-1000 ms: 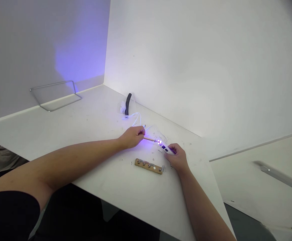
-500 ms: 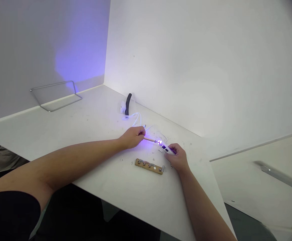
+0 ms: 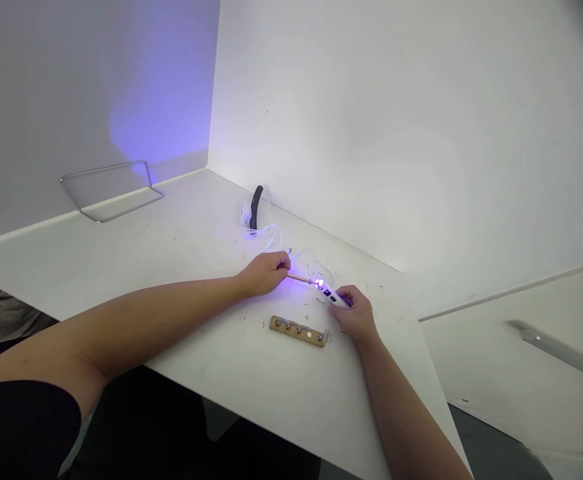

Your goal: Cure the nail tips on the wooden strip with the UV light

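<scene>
My left hand [image 3: 265, 273] is closed in a pinch on a thin, light brown stick [image 3: 298, 277], which points to the right. In my right hand [image 3: 355, 312] is a white handheld UV lamp [image 3: 335, 298] with a small dark display and a button; the fingers are wrapped round it. Its lit end glows violet-white at the tip of the stick, and the glare hides what is on that tip. Below both hands a narrow wooden strip [image 3: 296, 332] lies on the white table [image 3: 251, 373], with several shiny round metal pieces and a white dot along it.
Behind my left hand are white cables [image 3: 274, 230], a black curved object [image 3: 256, 207] and a clear plastic piece [image 3: 244, 214]. A bent metal wire frame [image 3: 106, 220] leans at the left wall. Small dark specks dot the tabletop. White walls stand behind and at the left.
</scene>
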Demonstrator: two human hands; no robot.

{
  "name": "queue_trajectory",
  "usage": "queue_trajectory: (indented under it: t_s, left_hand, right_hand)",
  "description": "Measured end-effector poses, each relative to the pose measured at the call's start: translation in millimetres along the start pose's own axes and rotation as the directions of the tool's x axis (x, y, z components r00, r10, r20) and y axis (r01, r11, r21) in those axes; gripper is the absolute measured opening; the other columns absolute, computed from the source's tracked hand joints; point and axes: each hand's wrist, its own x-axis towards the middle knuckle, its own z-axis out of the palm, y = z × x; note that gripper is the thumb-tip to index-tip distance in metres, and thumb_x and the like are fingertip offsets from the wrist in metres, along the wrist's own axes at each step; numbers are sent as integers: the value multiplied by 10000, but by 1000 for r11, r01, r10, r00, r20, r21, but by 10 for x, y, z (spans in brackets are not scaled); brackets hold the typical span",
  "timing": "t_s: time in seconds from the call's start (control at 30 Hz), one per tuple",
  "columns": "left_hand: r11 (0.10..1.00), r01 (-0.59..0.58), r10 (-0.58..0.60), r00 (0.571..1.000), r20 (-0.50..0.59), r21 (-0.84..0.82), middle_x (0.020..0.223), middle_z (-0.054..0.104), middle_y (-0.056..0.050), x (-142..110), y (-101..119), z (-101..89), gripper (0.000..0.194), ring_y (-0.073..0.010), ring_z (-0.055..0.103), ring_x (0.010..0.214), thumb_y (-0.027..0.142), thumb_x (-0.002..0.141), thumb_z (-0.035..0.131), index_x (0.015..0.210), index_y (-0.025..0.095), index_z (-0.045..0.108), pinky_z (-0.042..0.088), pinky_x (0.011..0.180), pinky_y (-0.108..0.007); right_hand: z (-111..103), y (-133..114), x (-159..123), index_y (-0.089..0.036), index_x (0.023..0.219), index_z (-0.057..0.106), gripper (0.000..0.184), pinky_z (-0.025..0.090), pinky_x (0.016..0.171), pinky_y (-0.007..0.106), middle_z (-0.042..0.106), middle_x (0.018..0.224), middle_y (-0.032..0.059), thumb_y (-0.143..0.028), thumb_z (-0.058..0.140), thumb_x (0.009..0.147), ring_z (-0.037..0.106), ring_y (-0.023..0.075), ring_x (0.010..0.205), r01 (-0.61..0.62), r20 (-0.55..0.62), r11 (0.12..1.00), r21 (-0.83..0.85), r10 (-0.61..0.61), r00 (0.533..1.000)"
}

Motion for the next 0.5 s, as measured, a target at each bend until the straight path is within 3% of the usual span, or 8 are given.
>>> queue_trajectory:
  t_s: [0.5]
  left_hand:
    - [1000,-1,1,1000,7,4,594,502,22,-2,15,-6,120,-113,438,545,233,703,409,706,183,518,364,509,-231]
  right_hand:
    - [-4,-17,-6,-192,762,533,217,422,624,258,567,690,-23,-190,594,554,538,146,665,-5,4,1000,1,5,1000]
